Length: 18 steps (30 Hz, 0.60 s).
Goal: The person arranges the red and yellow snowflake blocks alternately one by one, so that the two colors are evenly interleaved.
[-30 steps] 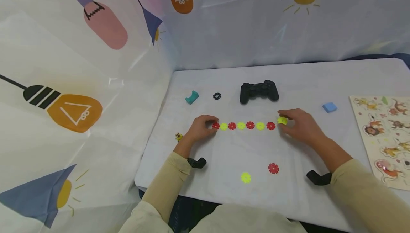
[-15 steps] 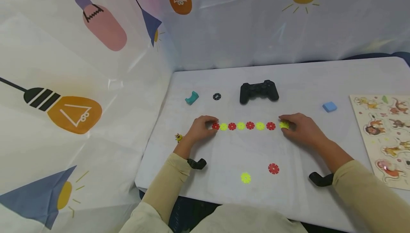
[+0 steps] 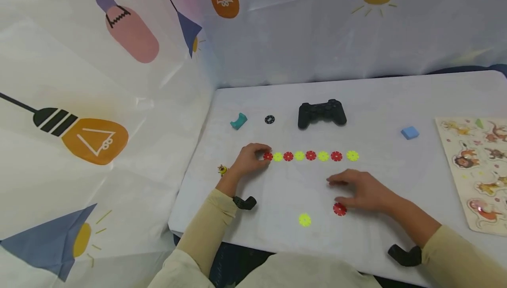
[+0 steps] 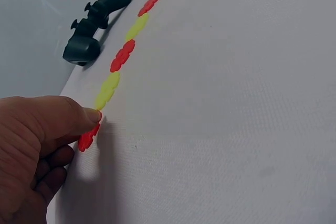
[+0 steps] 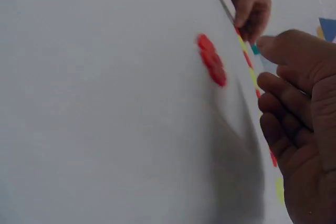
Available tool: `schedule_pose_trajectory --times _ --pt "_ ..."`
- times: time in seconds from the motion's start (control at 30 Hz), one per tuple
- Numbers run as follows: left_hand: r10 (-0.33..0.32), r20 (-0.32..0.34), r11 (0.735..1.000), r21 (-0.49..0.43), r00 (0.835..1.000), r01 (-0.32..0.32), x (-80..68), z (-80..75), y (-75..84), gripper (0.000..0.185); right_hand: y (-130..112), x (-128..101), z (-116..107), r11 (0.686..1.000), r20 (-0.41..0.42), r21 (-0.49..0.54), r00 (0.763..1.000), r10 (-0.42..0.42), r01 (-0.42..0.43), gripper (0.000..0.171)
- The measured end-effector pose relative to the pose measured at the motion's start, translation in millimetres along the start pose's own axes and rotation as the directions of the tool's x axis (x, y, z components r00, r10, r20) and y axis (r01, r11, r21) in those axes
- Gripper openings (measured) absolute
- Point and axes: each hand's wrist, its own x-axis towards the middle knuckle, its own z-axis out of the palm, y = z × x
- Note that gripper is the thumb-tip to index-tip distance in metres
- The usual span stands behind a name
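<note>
The head view looks down over the table [image 3: 396, 99]; both wrist views skim it closely, sharing the disc row [image 3: 310, 156] [image 4: 122, 59] [image 5: 251, 72].

Ahead of me on the table [image 3: 396, 94] sits a black game controller [image 3: 321, 113], with a black disc [image 3: 269, 119] and teal block [image 3: 238, 121] leftward. A blue block [image 3: 409, 133] lies near my animal puzzle board [image 3: 475, 169].

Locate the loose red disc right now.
In the head view the loose red disc lies on the table's near side, under the right hand's fingertips, right of the loose yellow disc and below the disc row.
</note>
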Motion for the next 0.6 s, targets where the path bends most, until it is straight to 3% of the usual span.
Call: schedule_pose_trajectory --times 0.17,0.33,0.5,0.6 --pt "0.008 0.006 1.000 0.013 1.000 -0.008 -1.0 0.1 -1.3 0.039 -6 -28 17 0.994 -0.026 -0.005 0.993 -0.113 0.113 0.058" --pt "-0.013 0.002 1.000 0.014 1.000 0.013 -1.9 1.6 -0.5 0.039 -8 -38 26 0.980 -0.096 -0.013 0.975 -0.200 0.200 0.054" --pt "-0.015 -0.009 1.000 0.002 1.000 0.015 -2.2 2.2 -0.4 0.040 -11 -37 27 0.979 -0.104 -0.044 0.974 -0.201 0.197 0.055" --pt "-0.017 -0.007 1.000 0.005 1.000 0.017 -1.8 2.5 0.2 0.040 -12 -34 23 0.986 -0.100 -0.091 0.984 -0.150 0.141 0.057"
